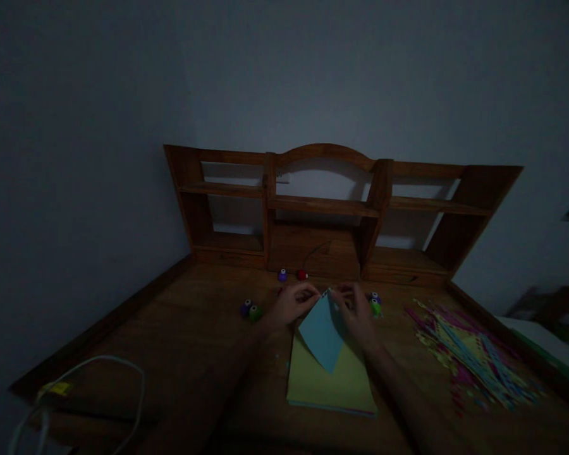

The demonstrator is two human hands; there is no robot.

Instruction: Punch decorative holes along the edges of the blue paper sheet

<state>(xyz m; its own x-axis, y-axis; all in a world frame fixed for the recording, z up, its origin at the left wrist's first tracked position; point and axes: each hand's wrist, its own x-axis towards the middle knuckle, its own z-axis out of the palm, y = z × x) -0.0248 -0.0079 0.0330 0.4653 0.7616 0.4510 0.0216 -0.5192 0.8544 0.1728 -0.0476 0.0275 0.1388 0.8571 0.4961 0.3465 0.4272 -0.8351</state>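
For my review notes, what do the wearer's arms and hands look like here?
The left hand and right hand are bare, without gloves. The left forearm and right forearm look bare too; lower down, it is too dark to tell about sleeves. No watch or bracelet shows.

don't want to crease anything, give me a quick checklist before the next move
1. Left grip at the blue paper's upper end: ok.
2. Right grip also there: ok; whether it pinches firmly: cannot tell.
3. Yellow paper lying flat below the blue: ok.
4. Loose strips off to the right, clear of the papers: ok.
5. Light bright enough: not ok, scene dim.
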